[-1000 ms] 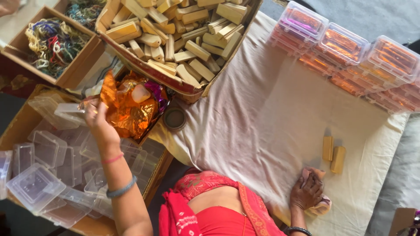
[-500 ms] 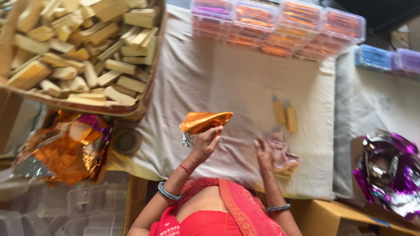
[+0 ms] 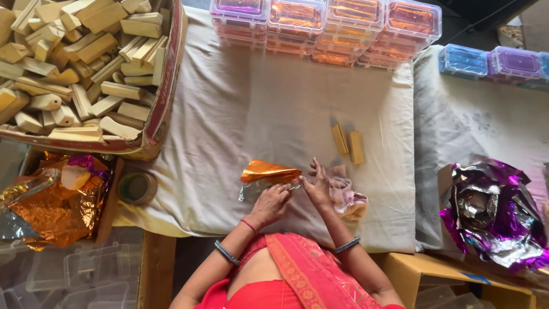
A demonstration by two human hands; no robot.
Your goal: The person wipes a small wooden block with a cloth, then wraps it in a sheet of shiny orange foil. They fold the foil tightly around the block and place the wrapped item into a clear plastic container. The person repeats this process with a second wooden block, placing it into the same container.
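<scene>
Landmark: orange foil sheet, lying on the cloth-covered counter. Left hand grips its near edge, fingers closed. Right hand, immediately right, rests open. A pink cloth beyond is partly hidden.

Left hand and right hand met on an orange foil sheet on the cloth-covered tabletop. Two wooden blocks lay near; box of wooden blocks far left; stacked plastic boxes at the far edge.
</scene>
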